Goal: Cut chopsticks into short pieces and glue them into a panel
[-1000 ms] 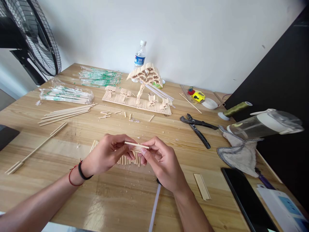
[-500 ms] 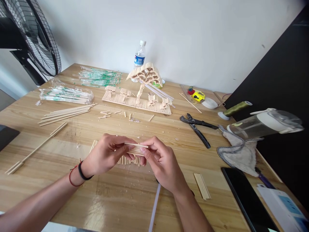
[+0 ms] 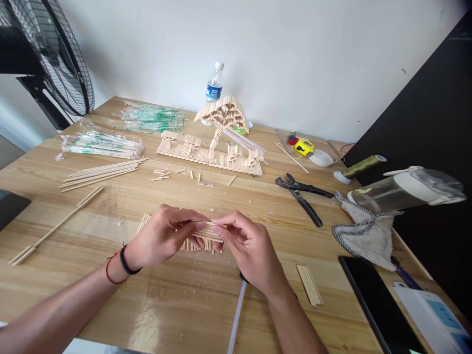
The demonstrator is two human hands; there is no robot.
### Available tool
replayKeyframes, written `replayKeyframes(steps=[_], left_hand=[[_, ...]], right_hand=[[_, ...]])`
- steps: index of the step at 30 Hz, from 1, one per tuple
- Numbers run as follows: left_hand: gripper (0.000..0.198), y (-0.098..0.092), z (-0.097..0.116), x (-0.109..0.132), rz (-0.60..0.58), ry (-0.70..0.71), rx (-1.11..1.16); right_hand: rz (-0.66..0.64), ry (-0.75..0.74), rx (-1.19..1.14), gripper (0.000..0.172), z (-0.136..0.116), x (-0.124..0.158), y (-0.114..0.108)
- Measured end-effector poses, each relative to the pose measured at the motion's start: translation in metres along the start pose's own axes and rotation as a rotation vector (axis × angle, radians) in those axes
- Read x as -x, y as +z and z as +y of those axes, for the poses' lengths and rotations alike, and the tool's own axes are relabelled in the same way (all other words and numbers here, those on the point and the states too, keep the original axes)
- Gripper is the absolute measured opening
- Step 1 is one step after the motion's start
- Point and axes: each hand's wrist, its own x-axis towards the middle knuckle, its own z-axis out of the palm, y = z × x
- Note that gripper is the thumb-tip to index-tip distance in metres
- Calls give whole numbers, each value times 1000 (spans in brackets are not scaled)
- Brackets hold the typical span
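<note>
Between both hands is a small flat panel of thin wooden sticks (image 3: 207, 232), laid side by side. My left hand (image 3: 167, 233) pinches its left end with thumb and fingers. At the right end, my right hand (image 3: 245, 246) grips it, thumb on top. Below and behind the hands lies a row of cut wooden sticks (image 3: 199, 245) on the table, partly hidden. A similar stick panel (image 3: 309, 285) rests to the right. Under my right wrist, a translucent glue stick (image 3: 238, 314) runs toward the front edge from a dark tool tip, mostly hidden.
A stick-built model (image 3: 210, 155) stands at the back before a water bottle (image 3: 214, 88). Bagged sticks (image 3: 103, 145) and loose long sticks (image 3: 103, 174) lie left. Pliers (image 3: 300, 194), a tape measure (image 3: 304, 147), a plastic jug (image 3: 401, 191) and a phone (image 3: 376, 300) are right.
The right end of the stick panel has tipped slightly down, and my right fingers have shifted a little along its edge. The other things stay where they were.
</note>
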Motion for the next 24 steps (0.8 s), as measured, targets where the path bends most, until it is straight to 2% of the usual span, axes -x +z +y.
replayKeyframes(steps=[8, 11, 14, 17, 24], left_hand=[[26, 2, -2, -1, -31, -77, 81], [24, 1, -4, -1, -4, -90, 101], [22, 1, -7, -1, 59, -68, 120], [19, 2, -5, 0, 66, -31, 134], [19, 3, -6, 0, 37, -68, 179]], right_hand=[[113, -114, 72, 11, 3, 2, 3], [154, -119, 51, 7, 5, 2, 3], [105, -71, 13, 10, 3, 0, 1], [47, -52, 14, 12, 0, -1, 0], [75, -52, -62, 10, 1, 3, 1]])
